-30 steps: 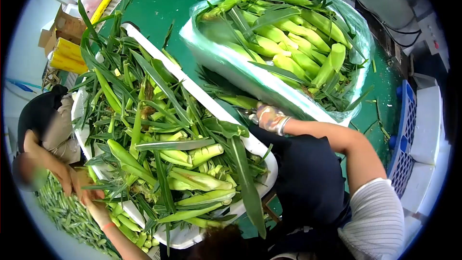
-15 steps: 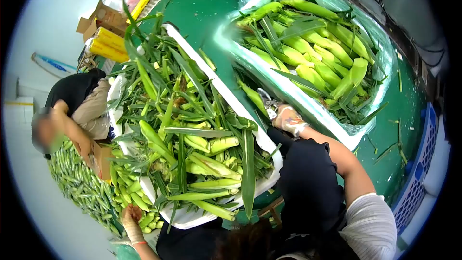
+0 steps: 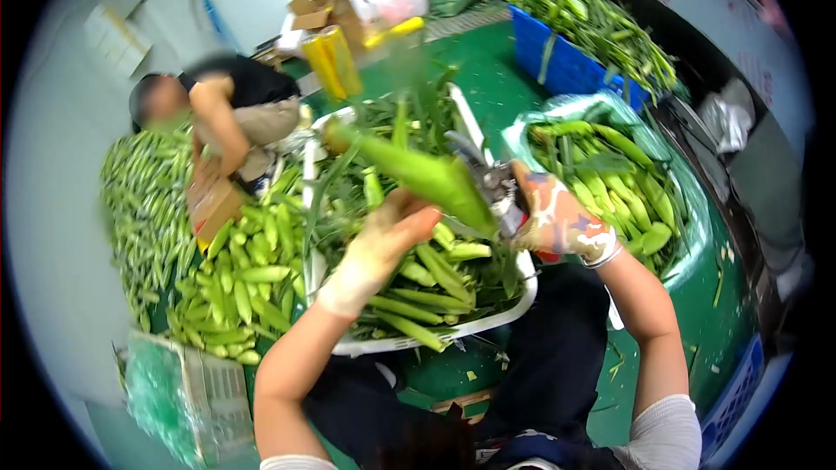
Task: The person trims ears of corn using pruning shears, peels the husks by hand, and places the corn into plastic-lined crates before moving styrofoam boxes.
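Note:
My left hand, in a pale glove, grips a green ear of corn in its husk, raised above the white crate. The ear lies slantwise, blurred by motion, and hides some of the fingers. Wrapped round pruning shears is my right hand, in a patterned glove. The shears' metal head is at the ear's right end; whether the blades touch it I cannot tell. Below, the crate holds corn ears, leaves and cut husk pieces.
On the right stands a plastic-lined container of corn ears, behind it a blue crate heaped with leaves. Corn piles cover the left floor. Another person crouches there with a cardboard box. A pale crate stands front left.
My left hand has risen from the corn pile at the left to above the white crate, holding an ear. My right hand has lifted the shears toward it. The view has turned.

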Demonstrator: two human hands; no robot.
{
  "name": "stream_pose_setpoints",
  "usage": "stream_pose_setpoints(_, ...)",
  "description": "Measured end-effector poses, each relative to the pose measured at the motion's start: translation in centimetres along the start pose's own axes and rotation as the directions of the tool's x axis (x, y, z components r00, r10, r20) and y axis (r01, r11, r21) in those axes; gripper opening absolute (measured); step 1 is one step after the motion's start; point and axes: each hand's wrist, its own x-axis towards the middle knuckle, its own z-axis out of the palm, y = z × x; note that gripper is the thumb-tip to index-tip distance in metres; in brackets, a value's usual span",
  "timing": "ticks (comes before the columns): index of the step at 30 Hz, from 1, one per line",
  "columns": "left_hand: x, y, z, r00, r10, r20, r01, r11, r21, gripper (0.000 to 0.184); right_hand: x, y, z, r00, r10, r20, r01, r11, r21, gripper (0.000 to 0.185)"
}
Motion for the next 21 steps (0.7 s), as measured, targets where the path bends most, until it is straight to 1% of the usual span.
stream_pose_setpoints(1, -0.1, -0.9, 0.6, 0.978, 0.111, -0.175, -0.144, 0.971, -0.193, 0.050, 1.2, -2.2, 0.3, 0.995, 0.025, 0.095, -0.037, 0.992, 0.121, 0.048)
stream_pose_setpoints(2, -0.1, -1.5, -0.5, 0.972, 0.108, -0.211, -0.148, 0.971, -0.186, 0.050, 2.1, -4.3, 0.9, 0.979, 0.048, 0.197, -0.095, 0.967, 0.238, 0.047)
stream_pose_setpoints(3, 0.3, -2.1, -2.0, 0.933, 0.044, -0.358, -0.187, 0.907, -0.377, 0.039, 2.9, -6.0, 1.4, 0.964, 0.099, 0.248, -0.172, 0.941, 0.290, 0.045)
stream_pose_setpoints(4, 0.5, -2.9, -3.5, 0.877, -0.045, -0.479, -0.255, 0.801, -0.541, 0.028, 3.4, -6.1, 3.2, 0.970, 0.122, 0.209, -0.183, 0.936, 0.300, 0.047)
stream_pose_setpoints(6, -0.4, -4.5, -8.5, 0.781, -0.166, -0.602, -0.375, 0.645, -0.665, 0.028, 2.3, -6.2, 6.6, 0.984, 0.174, -0.033, -0.156, 0.938, 0.309, 0.057)
stream_pose_setpoints(7, -1.2, -6.7, -12.1, 0.790, -0.171, -0.588, -0.411, 0.565, -0.716, 0.031, 1.2, -7.4, 6.3, 0.945, 0.283, 0.162, -0.325, 0.862, 0.388, 0.070)
stream_pose_setpoints(8, -1.6, -8.6, -15.2, 0.730, -0.244, -0.638, -0.512, 0.424, -0.747, 0.035, -0.5, -6.0, 9.6, 0.928, 0.248, 0.278, -0.354, 0.823, 0.444, 0.083)
stream_pose_setpoints(9, -2.3, -10.1, -17.0, 0.688, -0.197, -0.699, -0.599, 0.391, -0.699, 0.035, -2.0, -7.0, 10.4, 0.911, 0.229, 0.344, -0.374, 0.810, 0.451, 0.052)
stream_pose_setpoints(10, -2.3, -10.8, -18.0, 0.657, -0.208, -0.724, -0.630, 0.377, -0.679, 0.034, -3.1, -7.4, 12.2, 0.890, 0.155, 0.428, -0.384, 0.761, 0.523, 0.058)
stream_pose_setpoints(11, -2.3, -11.5, -18.9, 0.625, -0.220, -0.749, -0.659, 0.364, -0.658, 0.033, -3.4, -8.9, 12.6, 0.850, 0.185, 0.493, -0.416, 0.810, 0.413, 0.070)
stream_pose_setpoints(12, -2.3, -12.2, -19.8, 0.593, -0.231, -0.772, -0.688, 0.352, -0.634, 0.033, -3.1, -9.3, 14.5, 0.720, 0.261, 0.643, -0.527, 0.809, 0.261, 0.083)
stream_pose_setpoints(13, -2.2, -12.1, -19.3, 0.522, -0.223, -0.823, -0.719, 0.404, -0.565, 0.032, -2.5, -9.9, 15.5, 0.726, 0.282, 0.627, -0.543, 0.794, 0.273, 0.085)
stream_pose_setpoints(14, -2.3, -12.6, -20.0, 0.543, -0.226, -0.808, -0.714, 0.382, -0.587, 0.033, -2.4, -10.5, 16.8, 0.730, 0.300, 0.614, -0.563, 0.773, 0.293, 0.088)
stream_pose_setpoints(15, -2.4, -12.8, -20.6, 0.564, -0.229, -0.793, -0.708, 0.360, -0.608, 0.033, -2.2, -10.6, 18.3, 0.818, 0.311, 0.484, -0.515, 0.771, 0.375, 0.089)
stream_pose_setpoints(16, -2.5, -13.1, -21.2, 0.585, -0.232, -0.777, -0.700, 0.338, -0.628, 0.033, -0.4, -12.4, 16.7, 0.763, 0.371, 0.529, -0.580, 0.755, 0.307, 0.089)
stream_pose_setpoints(18, -3.5, -11.3, -19.0, 0.578, -0.301, -0.758, -0.648, 0.395, -0.651, 0.033, 1.0, -11.5, 18.6, 0.884, 0.266, 0.385, -0.458, 0.666, 0.589, 0.079)
stream_pose_setpoints(19, -3.2, -13.2, -19.9, 0.583, -0.272, -0.765, -0.679, 0.354, -0.643, 0.034, 2.0, -10.8, 19.8, 0.868, 0.253, 0.427, -0.486, 0.610, 0.626, 0.073)
stream_pose_setpoints(20, -3.2, -13.2, -19.8, 0.583, -0.277, -0.764, -0.677, 0.353, -0.645, 0.034, 3.6, -11.2, 19.2, 0.855, 0.237, 0.462, -0.509, 0.552, 0.660, 0.067)
stream_pose_setpoints(21, -3.1, -13.1, -19.7, 0.538, -0.297, -0.788, -0.702, 0.359, -0.615, 0.034, 4.0, -11.8, 17.9, 0.866, 0.217, 0.450, -0.487, 0.568, 0.664, 0.057)
